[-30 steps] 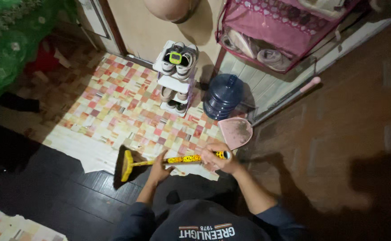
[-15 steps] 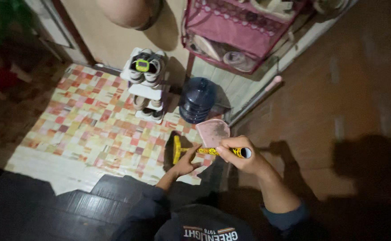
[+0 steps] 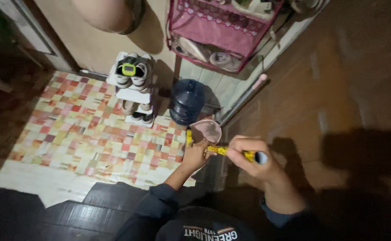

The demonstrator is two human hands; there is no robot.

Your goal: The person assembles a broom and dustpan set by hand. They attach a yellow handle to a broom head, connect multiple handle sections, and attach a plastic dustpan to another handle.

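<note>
Head view: both hands' fingers closed round yellow broom handle (image 3: 231,151); left hand (image 3: 196,153), right hand (image 3: 249,157), beside pink dustpan (image 3: 206,130).

glossy yellow plastic broom handle (image 3: 231,151); matt pink plastic dustpan (image 3: 206,130); translucent blue plastic water jug (image 3: 186,101); smooth chequered vinyl mat (image 3: 83,129).

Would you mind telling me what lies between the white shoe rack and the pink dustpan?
In the head view, the dark blue water jug stands between the shoe rack and the dustpan.
</note>
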